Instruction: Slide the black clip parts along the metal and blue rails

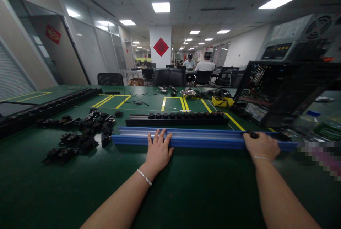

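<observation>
A long blue channel-shaped rail [202, 143] lies crosswise on the green table in front of me. My left hand [159, 149] rests on its left half, fingers spread and lying over the near edge. At the right part of the rail, my right hand [262, 146] is closed round a small black knob-like part [253, 134], much of it hidden by the fingers. More black material shows inside the rail just right of that hand. Beyond the blue rail lies a black rail [181, 120] with a row of round black parts along it.
Loose black parts [90, 129] are heaped at left, beside long black rails [53, 110]. An open computer case [282, 90] stands at right with a power supply [301, 31] above. A metal bowl [188, 93] and yellow box [222, 101] sit farther back. Two people sit in the distance.
</observation>
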`<control>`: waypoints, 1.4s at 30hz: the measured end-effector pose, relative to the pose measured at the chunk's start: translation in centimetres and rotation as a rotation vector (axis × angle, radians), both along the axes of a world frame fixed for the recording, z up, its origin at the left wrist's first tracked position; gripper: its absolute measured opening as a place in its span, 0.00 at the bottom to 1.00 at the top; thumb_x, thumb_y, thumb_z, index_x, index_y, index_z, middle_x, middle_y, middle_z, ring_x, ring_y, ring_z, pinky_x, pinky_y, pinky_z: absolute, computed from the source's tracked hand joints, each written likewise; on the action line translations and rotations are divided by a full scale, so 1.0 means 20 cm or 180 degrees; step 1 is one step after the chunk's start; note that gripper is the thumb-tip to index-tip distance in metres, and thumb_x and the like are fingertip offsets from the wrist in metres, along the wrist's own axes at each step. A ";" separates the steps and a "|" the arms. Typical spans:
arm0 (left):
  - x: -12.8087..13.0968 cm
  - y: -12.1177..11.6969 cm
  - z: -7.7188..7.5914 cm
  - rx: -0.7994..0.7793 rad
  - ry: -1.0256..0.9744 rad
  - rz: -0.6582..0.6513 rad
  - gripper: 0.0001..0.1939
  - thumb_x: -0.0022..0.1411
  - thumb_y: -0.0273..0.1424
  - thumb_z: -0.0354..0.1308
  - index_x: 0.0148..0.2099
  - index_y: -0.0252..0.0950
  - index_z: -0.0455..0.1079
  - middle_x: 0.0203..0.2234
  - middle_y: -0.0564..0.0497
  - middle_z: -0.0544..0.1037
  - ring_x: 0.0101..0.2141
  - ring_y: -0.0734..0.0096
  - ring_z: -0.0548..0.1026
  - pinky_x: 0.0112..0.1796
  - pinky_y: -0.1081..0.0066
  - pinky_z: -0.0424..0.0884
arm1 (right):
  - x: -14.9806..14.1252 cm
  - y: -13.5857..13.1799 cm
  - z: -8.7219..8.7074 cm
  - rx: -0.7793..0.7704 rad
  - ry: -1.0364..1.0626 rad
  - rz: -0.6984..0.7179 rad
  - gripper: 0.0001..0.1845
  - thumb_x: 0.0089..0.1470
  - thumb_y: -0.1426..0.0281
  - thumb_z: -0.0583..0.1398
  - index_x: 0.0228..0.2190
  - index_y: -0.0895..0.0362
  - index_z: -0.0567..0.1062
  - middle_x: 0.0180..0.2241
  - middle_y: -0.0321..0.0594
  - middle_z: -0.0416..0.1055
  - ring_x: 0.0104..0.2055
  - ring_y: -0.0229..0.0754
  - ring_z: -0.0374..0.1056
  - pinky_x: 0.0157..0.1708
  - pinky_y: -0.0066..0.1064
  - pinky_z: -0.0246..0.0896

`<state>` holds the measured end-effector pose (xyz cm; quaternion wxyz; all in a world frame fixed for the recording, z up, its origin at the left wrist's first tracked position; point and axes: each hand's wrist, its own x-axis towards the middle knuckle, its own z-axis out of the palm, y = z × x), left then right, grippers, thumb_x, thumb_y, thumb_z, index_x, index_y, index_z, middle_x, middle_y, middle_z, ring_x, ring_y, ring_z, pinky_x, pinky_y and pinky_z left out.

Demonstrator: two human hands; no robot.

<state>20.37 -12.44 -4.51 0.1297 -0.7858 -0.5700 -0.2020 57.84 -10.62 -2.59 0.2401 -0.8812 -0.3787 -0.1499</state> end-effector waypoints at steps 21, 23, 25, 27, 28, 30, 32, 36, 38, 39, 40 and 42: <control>0.01 -0.01 0.01 -0.0058 -0.0020 0.0032 0.25 0.60 0.40 0.50 0.60 0.46 0.57 0.61 0.46 0.59 0.61 0.51 0.52 0.57 0.41 0.45 | -0.05 0.03 -0.01 0.0080 -0.0253 0.0285 0.21 0.45 0.54 0.54 0.30 0.58 0.73 0.30 0.47 0.70 0.37 0.52 0.65 0.39 0.40 0.55; 0.01 -0.01 0.01 -0.0058 -0.0016 0.0035 0.25 0.60 0.40 0.50 0.60 0.46 0.57 0.61 0.46 0.59 0.61 0.51 0.52 0.57 0.41 0.45 | -0.07 0.03 0.00 -0.0006 -0.0331 0.0403 0.20 0.45 0.54 0.53 0.28 0.58 0.72 0.28 0.47 0.70 0.35 0.51 0.65 0.38 0.40 0.55; 0.01 -0.01 0.02 -0.0049 -0.0007 0.0033 0.26 0.60 0.40 0.50 0.60 0.46 0.57 0.61 0.46 0.58 0.61 0.51 0.51 0.57 0.41 0.45 | -0.10 0.02 0.01 -0.0056 -0.0400 0.0500 0.19 0.45 0.54 0.53 0.27 0.57 0.71 0.27 0.46 0.69 0.35 0.50 0.64 0.38 0.39 0.55; 0.01 -0.01 0.02 -0.0056 0.0001 0.0039 0.26 0.60 0.40 0.50 0.60 0.46 0.56 0.61 0.46 0.58 0.61 0.51 0.51 0.57 0.41 0.45 | -0.11 0.03 0.01 -0.0056 -0.0435 0.0555 0.18 0.45 0.54 0.53 0.26 0.57 0.70 0.26 0.46 0.69 0.34 0.50 0.64 0.38 0.39 0.54; 0.01 -0.01 0.02 -0.0065 0.0005 0.0043 0.26 0.60 0.40 0.50 0.60 0.46 0.56 0.61 0.46 0.58 0.61 0.51 0.51 0.57 0.41 0.45 | -0.11 0.03 0.01 -0.0052 -0.0440 0.0580 0.18 0.45 0.54 0.53 0.26 0.57 0.70 0.26 0.46 0.69 0.34 0.50 0.64 0.37 0.39 0.54; 0.01 -0.01 0.02 -0.0080 0.0017 0.0049 0.26 0.60 0.40 0.50 0.60 0.46 0.56 0.61 0.46 0.58 0.61 0.51 0.51 0.57 0.41 0.46 | -0.10 0.03 0.01 -0.0044 -0.0435 0.0618 0.18 0.45 0.55 0.53 0.26 0.57 0.70 0.26 0.46 0.69 0.33 0.51 0.64 0.37 0.39 0.55; 0.01 -0.01 0.02 -0.0084 0.0033 0.0049 0.27 0.60 0.40 0.50 0.61 0.46 0.56 0.61 0.46 0.58 0.61 0.52 0.51 0.57 0.41 0.46 | -0.10 0.03 0.01 -0.0046 -0.0425 0.0640 0.18 0.45 0.55 0.54 0.27 0.57 0.70 0.26 0.46 0.69 0.33 0.51 0.64 0.36 0.39 0.55; 0.01 -0.01 0.02 -0.0076 0.0048 0.0058 0.27 0.59 0.40 0.50 0.60 0.46 0.56 0.61 0.46 0.58 0.61 0.52 0.51 0.57 0.41 0.46 | -0.11 0.03 0.01 -0.0106 -0.0442 0.0641 0.18 0.45 0.55 0.53 0.26 0.58 0.70 0.27 0.46 0.69 0.34 0.50 0.65 0.36 0.37 0.55; 0.01 -0.01 0.01 -0.0064 0.0048 0.0052 0.27 0.59 0.40 0.50 0.61 0.46 0.55 0.61 0.46 0.58 0.61 0.51 0.51 0.57 0.41 0.45 | -0.13 0.03 0.02 -0.0142 -0.0475 0.0666 0.18 0.45 0.55 0.53 0.26 0.58 0.70 0.26 0.46 0.69 0.34 0.50 0.65 0.37 0.37 0.54; 0.01 -0.01 0.01 -0.0055 0.0045 0.0048 0.27 0.60 0.40 0.50 0.61 0.45 0.55 0.61 0.46 0.58 0.61 0.51 0.51 0.57 0.41 0.45 | -0.14 0.03 0.02 -0.0155 -0.0491 0.0674 0.18 0.45 0.55 0.53 0.26 0.58 0.70 0.26 0.46 0.69 0.34 0.50 0.65 0.38 0.38 0.54; 0.01 -0.01 0.01 -0.0047 0.0039 0.0045 0.27 0.60 0.40 0.50 0.61 0.45 0.55 0.61 0.46 0.58 0.61 0.51 0.51 0.57 0.41 0.45 | -0.15 0.03 0.02 -0.0163 -0.0505 0.0678 0.18 0.45 0.55 0.53 0.26 0.58 0.70 0.26 0.45 0.69 0.34 0.50 0.65 0.38 0.38 0.54; 0.01 -0.01 0.01 -0.0040 0.0026 0.0041 0.27 0.60 0.41 0.49 0.61 0.45 0.55 0.61 0.46 0.58 0.61 0.51 0.51 0.57 0.41 0.45 | -0.16 0.03 0.02 -0.0167 -0.0512 0.0671 0.18 0.45 0.55 0.52 0.25 0.58 0.70 0.25 0.45 0.68 0.34 0.50 0.65 0.39 0.38 0.54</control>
